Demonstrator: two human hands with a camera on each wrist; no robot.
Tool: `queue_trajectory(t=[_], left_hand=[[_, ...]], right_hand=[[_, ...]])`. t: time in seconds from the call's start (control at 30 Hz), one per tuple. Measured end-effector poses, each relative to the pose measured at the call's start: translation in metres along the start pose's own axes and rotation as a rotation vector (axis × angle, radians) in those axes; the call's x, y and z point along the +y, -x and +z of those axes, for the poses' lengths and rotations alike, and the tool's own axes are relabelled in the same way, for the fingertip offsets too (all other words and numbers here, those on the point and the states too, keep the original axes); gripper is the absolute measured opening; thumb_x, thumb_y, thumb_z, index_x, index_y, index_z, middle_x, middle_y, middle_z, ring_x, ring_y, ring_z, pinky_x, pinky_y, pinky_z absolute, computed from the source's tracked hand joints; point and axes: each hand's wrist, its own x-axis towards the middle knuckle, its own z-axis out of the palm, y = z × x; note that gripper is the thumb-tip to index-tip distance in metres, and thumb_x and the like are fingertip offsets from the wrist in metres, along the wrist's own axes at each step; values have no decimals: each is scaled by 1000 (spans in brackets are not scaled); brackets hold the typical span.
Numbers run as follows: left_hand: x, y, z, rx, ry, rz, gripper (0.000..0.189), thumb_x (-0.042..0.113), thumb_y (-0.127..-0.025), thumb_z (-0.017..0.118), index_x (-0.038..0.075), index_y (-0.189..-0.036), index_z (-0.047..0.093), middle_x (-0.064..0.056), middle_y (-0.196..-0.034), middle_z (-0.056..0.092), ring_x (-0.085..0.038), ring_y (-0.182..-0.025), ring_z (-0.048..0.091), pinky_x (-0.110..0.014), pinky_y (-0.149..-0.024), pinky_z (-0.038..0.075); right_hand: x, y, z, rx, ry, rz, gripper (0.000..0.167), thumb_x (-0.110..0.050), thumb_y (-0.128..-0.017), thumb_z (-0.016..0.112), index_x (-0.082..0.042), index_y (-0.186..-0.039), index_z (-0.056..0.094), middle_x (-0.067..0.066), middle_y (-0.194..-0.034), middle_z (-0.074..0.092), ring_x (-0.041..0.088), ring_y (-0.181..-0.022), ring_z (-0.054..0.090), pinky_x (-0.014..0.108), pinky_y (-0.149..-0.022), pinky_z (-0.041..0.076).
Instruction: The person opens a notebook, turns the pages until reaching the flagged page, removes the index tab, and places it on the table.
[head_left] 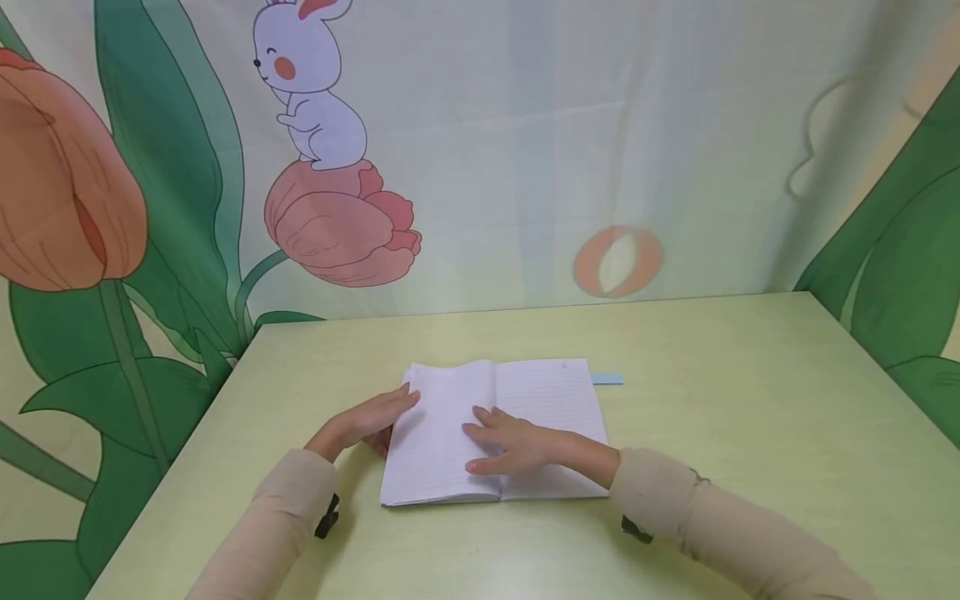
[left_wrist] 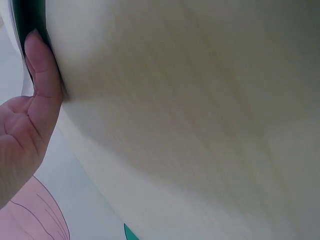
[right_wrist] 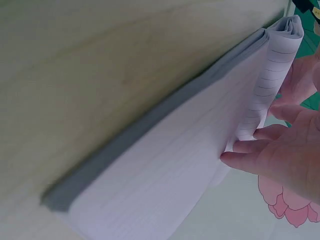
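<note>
A notebook [head_left: 442, 433] with ruled white pages lies open on the table. My left hand [head_left: 367, 417] is at its left edge, fingers over the page and thumb by the edge. In the left wrist view, the thumb of this left hand [left_wrist: 37, 95] lies against the dark underside of the notebook's edge. Spread over the page near the centre fold is my right hand [head_left: 517, 446], its fingertips touching the paper. The right wrist view shows the curved pages of the notebook [right_wrist: 170, 150] and the outstretched fingers of the right hand [right_wrist: 280, 155].
A light blue strip [head_left: 607, 379] sticks out beyond the notebook's upper right edge. The pale wooden table [head_left: 712, 375] extends around the notebook. Behind it hangs a cloth [head_left: 487, 167] printed with a rabbit, tulips and leaves.
</note>
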Motion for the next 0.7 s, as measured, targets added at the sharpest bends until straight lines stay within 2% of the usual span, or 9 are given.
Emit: queue_trajectory(t=[0.13,0.23,0.3,0.43,0.57,0.7], left_hand=[[-3,0,1,7,-4,15,78,23,-91,56,11,-147,2,-22,-110,51,-23,-63,57,-35,-53,50],[-5,0,1,-4,16,37,85,5,-87,59,11,-147,0,-19,-98,56,-21,-60,58,-35,-53,50],[-6,0,1,-15,30,55,87,0,-86,59,11,-147,-3,-18,-94,57,-22,-59,59,-35,-52,50],[-6,-2,1,-11,27,76,94,-1,-86,59,14,-145,-13,-18,-87,58,-24,-61,61,-36,-51,50],[-6,-4,1,-1,14,79,100,1,-86,60,17,-143,-20,-17,-81,59,-23,-60,61,-35,-51,50],[-7,-3,1,0,4,76,97,1,-85,61,20,-145,-13,-18,-81,57,-22,-59,60,-35,-51,49]], right_hand=[[-4,-2,3,-13,45,10,63,-43,-92,48,-12,-143,31,13,-150,13,37,-135,6,55,-104,14],[-4,-4,4,-20,73,10,62,-43,-92,48,-12,-142,32,13,-150,14,37,-135,7,57,-103,15],[-3,-3,4,-23,93,5,62,-43,-92,49,-11,-142,32,13,-149,14,36,-135,7,58,-102,15],[6,1,-1,-7,112,16,64,-41,-91,51,-9,-143,30,15,-149,14,34,-136,8,60,-101,13],[22,7,-10,27,139,78,66,-39,-91,52,-7,-143,28,16,-149,14,34,-136,7,62,-101,11],[37,14,-17,42,158,122,67,-38,-91,52,-5,-143,27,17,-148,14,35,-136,7,63,-100,11]])
